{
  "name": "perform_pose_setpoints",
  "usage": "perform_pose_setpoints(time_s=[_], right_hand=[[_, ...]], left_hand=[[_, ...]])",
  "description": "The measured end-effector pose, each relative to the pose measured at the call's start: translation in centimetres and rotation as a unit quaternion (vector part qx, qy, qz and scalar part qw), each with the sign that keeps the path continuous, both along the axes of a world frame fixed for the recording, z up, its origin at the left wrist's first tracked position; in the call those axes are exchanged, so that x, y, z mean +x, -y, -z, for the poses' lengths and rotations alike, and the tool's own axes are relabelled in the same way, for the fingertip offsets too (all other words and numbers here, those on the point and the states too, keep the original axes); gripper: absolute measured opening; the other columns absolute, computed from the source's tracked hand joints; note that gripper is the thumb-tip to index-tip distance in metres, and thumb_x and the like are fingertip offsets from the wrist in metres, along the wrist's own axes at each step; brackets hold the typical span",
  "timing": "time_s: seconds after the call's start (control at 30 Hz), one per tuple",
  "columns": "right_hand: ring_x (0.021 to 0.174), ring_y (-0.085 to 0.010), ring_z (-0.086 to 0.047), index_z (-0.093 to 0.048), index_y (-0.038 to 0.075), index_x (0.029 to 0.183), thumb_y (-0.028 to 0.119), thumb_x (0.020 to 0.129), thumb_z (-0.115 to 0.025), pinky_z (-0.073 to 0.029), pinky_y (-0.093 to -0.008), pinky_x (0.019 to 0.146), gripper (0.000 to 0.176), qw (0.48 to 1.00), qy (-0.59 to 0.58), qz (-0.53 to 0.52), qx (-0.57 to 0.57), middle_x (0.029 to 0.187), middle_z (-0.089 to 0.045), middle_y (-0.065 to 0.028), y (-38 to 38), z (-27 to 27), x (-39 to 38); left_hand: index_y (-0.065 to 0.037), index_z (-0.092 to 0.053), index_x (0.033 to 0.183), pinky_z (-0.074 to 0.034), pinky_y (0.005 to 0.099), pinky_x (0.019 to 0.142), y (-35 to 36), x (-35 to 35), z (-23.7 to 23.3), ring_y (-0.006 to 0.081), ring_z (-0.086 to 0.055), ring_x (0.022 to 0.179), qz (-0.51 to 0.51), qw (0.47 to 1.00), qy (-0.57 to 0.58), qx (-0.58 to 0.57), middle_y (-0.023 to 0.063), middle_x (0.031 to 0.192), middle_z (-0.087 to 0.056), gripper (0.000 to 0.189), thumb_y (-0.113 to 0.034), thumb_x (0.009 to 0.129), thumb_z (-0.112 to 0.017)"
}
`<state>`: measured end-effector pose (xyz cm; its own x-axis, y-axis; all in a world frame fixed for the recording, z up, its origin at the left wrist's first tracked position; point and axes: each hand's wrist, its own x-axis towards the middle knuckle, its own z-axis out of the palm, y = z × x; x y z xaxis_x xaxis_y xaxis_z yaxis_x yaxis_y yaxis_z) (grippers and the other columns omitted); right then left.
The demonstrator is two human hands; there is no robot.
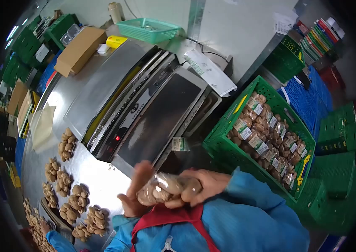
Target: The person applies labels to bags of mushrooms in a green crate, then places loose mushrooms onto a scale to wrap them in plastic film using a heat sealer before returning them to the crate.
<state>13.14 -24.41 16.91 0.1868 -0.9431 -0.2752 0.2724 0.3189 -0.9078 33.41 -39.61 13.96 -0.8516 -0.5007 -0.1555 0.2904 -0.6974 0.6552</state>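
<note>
Clear plastic film wraps the mushroom pack (167, 189) you've got right in front of your chest, between your hands. Your right hand (211, 185) is clamped on one end of it; your left hand (133, 195) has its thumb and fingers spread apart at the other end, blurry enough that I can't tell if it's touching.

Room-wise, the machine's (157, 122) near edge is just past your fingers, the green crate (224, 149) sits close on your right, and a strip of shiny steel table (102, 180) runs between the machine and the loose piles of mushrooms (77, 197) on your left. The table's far-left edge curves, though that's maybe the wide lens. Another person's hand (45, 227) is down by a bigger heap.

Behind it all: a pale wall (239, 25), a mint plastic basket (148, 27) and an open cardboard box (79, 52).

Your machine has a dark, flat, smooth top and a red light. Crate walls are holed plastic, full of lumpy, glossy, labelled packs (266, 134).
</note>
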Motion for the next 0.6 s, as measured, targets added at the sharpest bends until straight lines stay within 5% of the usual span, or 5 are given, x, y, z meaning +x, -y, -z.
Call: perform_pose_setpoints(time_s=[0.07, 0.17, 0.23, 0.37, 0.6], right_hand=[[0.078, -0.0128, -0.057, -0.048, 0.002, 0.116, 0.018, 0.071, -0.07, -0.048, -0.0254, 0.068, 0.052, 0.988, 0.059, 0.128, 0.068, 0.095, -0.058, -0.0045, -1.1, 0.4, -1.0], [0.057, -0.0116, -0.054, -0.051, 0.002, 0.112, 0.017, 0.075, -0.067, -0.046, -0.0256, 0.047, 0.043, 0.946, 0.1, 0.301, 0.06, 0.077, -0.056, -0.0029, -4.0, 2.3, -2.8], [0.063, -0.0157, -0.059, -0.052, 0.003, 0.111, 0.019, 0.08, -0.062, -0.049, -0.0275, 0.052, 0.036, 0.85, 0.172, 0.483, 0.118, 0.082, -0.06, -0.0054, -6.3, 4.7, -5.3], [0.089, -0.022, -0.063, -0.055, 0.007, 0.113, 0.038, 0.088, -0.054, -0.054, -0.0376, 0.073, 0.04, 0.648, 0.181, 0.736, -0.079, 0.103, -0.061, -0.0099, -10.3, 2.4, -15.4], [0.094, -0.02, -0.058, -0.054, 0.003, 0.117, 0.043, 0.084, -0.061, -0.05, -0.035, 0.078, 0.053, 0.54, -0.014, 0.841, 0.015, 0.111, -0.058, -0.0077, -13.5, 14.5, -28.8]], left_hand=[[0.006, -0.03, 0.137, -0.036, 0.0377, 0.103, 0.0, -2.2, -2.8, 0.0275, -0.046, 0.122, 0.155, 0.966, 0.158, -0.13, 0.016, 0.134, -0.044, 0.094, -0.056, 0.075, -0.064], [0.004, -0.034, 0.136, -0.039, 0.0368, 0.099, -0.4, -7.4, 0.9, 0.0253, -0.05, 0.117, 0.177, 0.984, -0.008, -0.016, 0.0146, 0.129, -0.049, 0.079, -0.042, 0.081, -0.066], [0.001, -0.032, 0.137, -0.037, 0.0345, 0.1, -1.7, -11.6, 0.4, 0.0227, -0.048, 0.119, 0.233, 0.971, 0.038, -0.038, 0.0143, 0.13, -0.048, 0.063, -0.032, 0.09, -0.057], [-0.001, -0.03, 0.139, -0.032, 0.0277, 0.102, -4.1, -19.0, -4.7, 0.0164, -0.042, 0.122, 0.386, 0.896, 0.016, -0.218, 0.0131, 0.132, -0.047, 0.052, -0.014, 0.094, -0.051], [0.001, -0.045, 0.13, -0.039, 0.0272, 0.096, -2.3, -21.4, -4.2, 0.0156, -0.055, 0.107, 0.338, 0.917, 0.108, -0.185, 0.0135, 0.114, -0.061, 0.04, -0.012, 0.093, -0.053]])
